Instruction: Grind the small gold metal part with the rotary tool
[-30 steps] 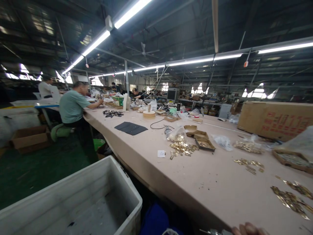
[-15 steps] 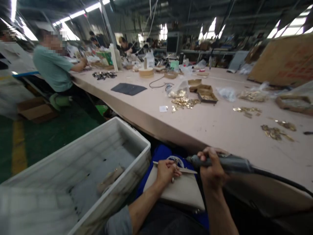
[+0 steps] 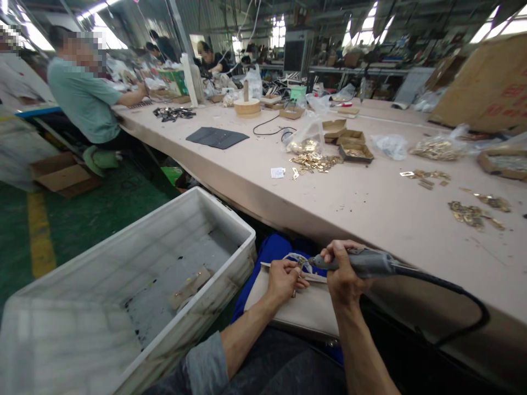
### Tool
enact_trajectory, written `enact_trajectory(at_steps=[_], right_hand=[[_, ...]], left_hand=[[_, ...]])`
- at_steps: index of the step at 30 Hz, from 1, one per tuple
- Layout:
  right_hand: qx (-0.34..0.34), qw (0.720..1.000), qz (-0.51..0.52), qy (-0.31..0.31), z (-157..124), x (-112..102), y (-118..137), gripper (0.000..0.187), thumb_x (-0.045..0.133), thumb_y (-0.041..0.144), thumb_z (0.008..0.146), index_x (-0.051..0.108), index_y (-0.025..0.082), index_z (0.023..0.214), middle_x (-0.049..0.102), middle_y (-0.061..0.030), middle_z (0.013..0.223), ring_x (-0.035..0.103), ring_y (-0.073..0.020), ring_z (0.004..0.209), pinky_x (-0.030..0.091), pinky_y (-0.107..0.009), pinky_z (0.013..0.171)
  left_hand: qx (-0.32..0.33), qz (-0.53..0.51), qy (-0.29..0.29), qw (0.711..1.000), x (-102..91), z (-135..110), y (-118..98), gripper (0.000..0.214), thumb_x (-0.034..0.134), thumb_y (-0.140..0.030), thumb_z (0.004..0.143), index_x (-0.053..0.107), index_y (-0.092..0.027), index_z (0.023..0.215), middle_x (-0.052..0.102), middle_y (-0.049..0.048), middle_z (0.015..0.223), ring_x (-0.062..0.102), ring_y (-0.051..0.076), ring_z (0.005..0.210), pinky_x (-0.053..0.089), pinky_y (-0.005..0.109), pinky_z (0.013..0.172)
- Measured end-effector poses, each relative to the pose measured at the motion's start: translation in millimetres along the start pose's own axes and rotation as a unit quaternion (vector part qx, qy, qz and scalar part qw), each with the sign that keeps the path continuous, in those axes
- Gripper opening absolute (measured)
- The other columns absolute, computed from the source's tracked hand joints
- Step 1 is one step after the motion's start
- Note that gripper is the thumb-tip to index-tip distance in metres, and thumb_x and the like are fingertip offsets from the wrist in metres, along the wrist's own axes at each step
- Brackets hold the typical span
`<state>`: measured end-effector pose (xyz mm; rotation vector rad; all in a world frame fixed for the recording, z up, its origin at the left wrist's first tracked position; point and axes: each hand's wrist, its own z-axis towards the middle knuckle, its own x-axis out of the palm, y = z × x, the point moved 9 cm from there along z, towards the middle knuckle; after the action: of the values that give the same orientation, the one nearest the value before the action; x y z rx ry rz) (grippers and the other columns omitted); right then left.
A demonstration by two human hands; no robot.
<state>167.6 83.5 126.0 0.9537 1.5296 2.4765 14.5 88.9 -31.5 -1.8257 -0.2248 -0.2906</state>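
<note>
Both hands have risen a little in my view since half a second ago, and the tool tip now sits right at the clasp instead of short of it. My left hand point(image 3: 284, 278) has its fingers point(image 3: 297, 283) pinched on a small metal clasp point(image 3: 300, 263) at the top edge of a beige bag point(image 3: 302, 310), which lies flat across my lap just below the desk edge. My right hand point(image 3: 340, 271) has its fingers wrapped tight around a grey power tool point(image 3: 362, 262), thumb on top, its nose pointing left and touching or nearly touching the clasp; I cannot tell which. A black cable point(image 3: 457, 293) loops from the tool's rear off to the right. I judge the work on the clasp is in hand, with the tip set where it is wanted.

Under the bag shows blue cloth point(image 3: 267, 252). To my left stands a big white bin point(image 3: 230, 219) with a few pieces lying in its bottom. The long pink desk point(image 3: 362, 203) carries heaps of brass fittings point(image 3: 315, 162), small cardboard trays point(image 3: 356, 152), plastic bags, dark leather panels point(image 3: 216, 137) and a large carton point(image 3: 489, 88). Farther along it a person in a green shirt point(image 3: 84, 99) sits working, with others behind, over a green floor.
</note>
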Motion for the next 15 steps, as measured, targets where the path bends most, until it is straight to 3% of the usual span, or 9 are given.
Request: enact_trajectory(at_steps=[4,15], right_hand=[[-0.039,0.999,-0.024,0.012,-1.1,1.3,-1.1,0.024,0.080,0.027,0.090,0.061,0.016,0.078,0.060,0.0012,0.065,0.056,-0.0145,0.054,0.052,-0.030,0.060],[-0.052,0.996,-0.059,0.045,-4.1,7.5,-6.8,0.027,0.078,0.032,0.094,0.060,0.017,0.080,0.059,0.0019,0.064,0.057,-0.0154,0.054,0.051,-0.031,0.058]], left_hand=[[-0.005,0.007,-0.006,1.000,-0.5,-0.5,-1.6,0.029,0.067,-0.027,0.078,0.067,-0.004,0.094,0.075,0.0157,0.075,0.074,0.024,0.056,0.058,0.024,0.048],[-0.012,0.001,-0.005,1.000,-2.8,2.4,2.8,0.030,0.070,-0.032,0.074,0.067,-0.008,0.092,0.075,0.0110,0.073,0.072,0.022,0.053,0.057,0.022,0.044]])
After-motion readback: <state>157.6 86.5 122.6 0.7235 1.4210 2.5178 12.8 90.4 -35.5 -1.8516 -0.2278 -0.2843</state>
